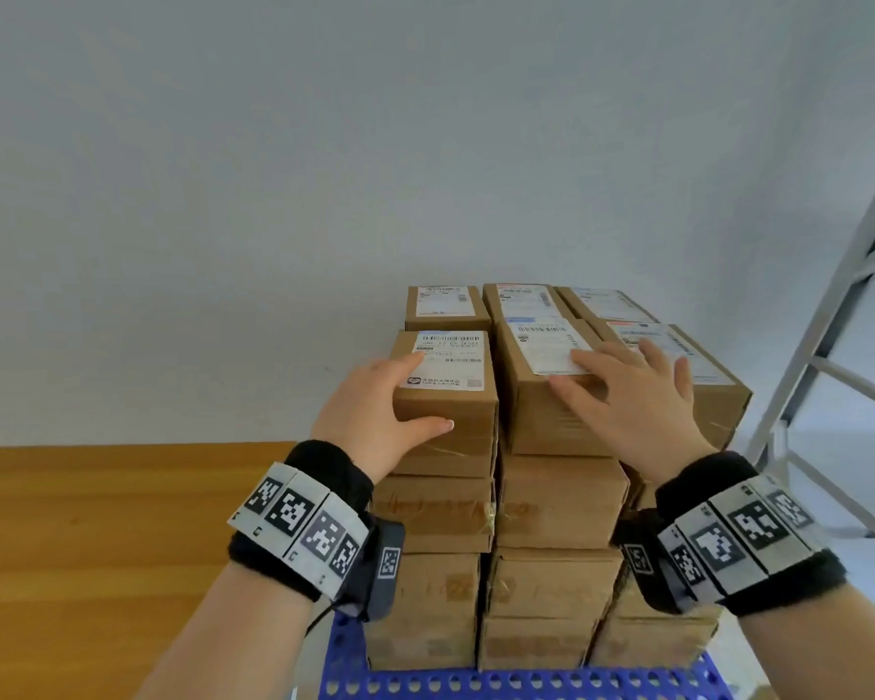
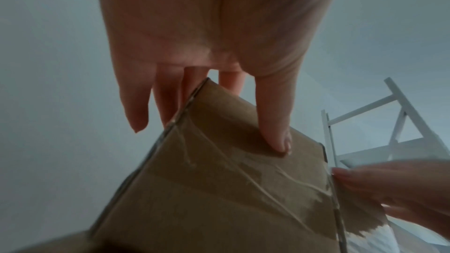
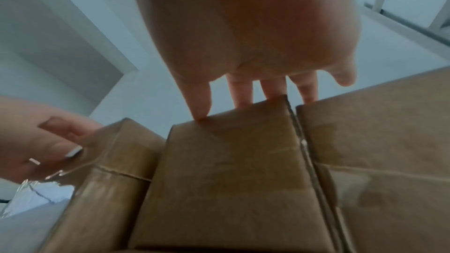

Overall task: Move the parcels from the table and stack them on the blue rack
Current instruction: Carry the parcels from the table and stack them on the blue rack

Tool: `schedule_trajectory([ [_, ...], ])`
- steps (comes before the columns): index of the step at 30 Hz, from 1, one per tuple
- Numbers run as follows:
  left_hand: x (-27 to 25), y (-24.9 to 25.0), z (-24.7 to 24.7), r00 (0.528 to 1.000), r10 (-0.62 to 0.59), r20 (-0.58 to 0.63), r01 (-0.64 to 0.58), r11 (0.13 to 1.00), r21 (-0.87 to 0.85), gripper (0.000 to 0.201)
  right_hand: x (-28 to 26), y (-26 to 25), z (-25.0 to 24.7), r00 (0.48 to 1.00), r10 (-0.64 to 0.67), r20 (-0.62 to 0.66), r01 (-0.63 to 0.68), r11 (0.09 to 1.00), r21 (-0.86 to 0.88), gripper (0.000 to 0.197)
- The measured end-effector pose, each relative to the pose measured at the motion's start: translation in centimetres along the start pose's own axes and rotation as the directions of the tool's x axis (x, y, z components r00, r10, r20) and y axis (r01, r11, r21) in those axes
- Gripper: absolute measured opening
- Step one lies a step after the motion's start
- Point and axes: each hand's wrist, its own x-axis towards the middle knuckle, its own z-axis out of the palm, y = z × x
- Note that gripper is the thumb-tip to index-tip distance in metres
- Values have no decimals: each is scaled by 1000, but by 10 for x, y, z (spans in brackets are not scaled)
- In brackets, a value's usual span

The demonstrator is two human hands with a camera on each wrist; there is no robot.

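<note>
Brown cardboard parcels stand stacked several layers high on the blue perforated rack. My left hand lies against the top front-left parcel. Its thumb presses the taped front face, and the fingers run straight along the top and left side. My right hand rests flat with spread fingers on top of the middle front parcel. From the right wrist, that hand touches the middle parcel at its top edge. Neither parcel is lifted.
A wooden table lies to the left of the rack. A white metal frame leans at the right. More labelled parcels fill the back row of the top layer. A plain pale wall stands behind.
</note>
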Motion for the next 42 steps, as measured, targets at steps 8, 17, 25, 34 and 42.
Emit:
schedule_trajectory([
  [8,11,14,13,996,-73,-41,74,997,7,72,1,19,9,998,-68,-15,66,996,-65,64],
  [17,10,16,20,995,-74,-74,74,997,-7,69,3,22,12,997,-79,-22,78,996,-47,61],
  [25,9,12,23,992,-72,-101,71,997,-18,66,7,21,10,998,-66,20,66,998,-9,59],
  [34,4,13,31,965,-104,-239,105,994,-10,76,-1,40,1,964,7,-265,75,952,297,51],
  [42,2,13,47,857,-420,-299,265,856,-444,76,13,97,3,944,265,-194,-152,876,459,48],
])
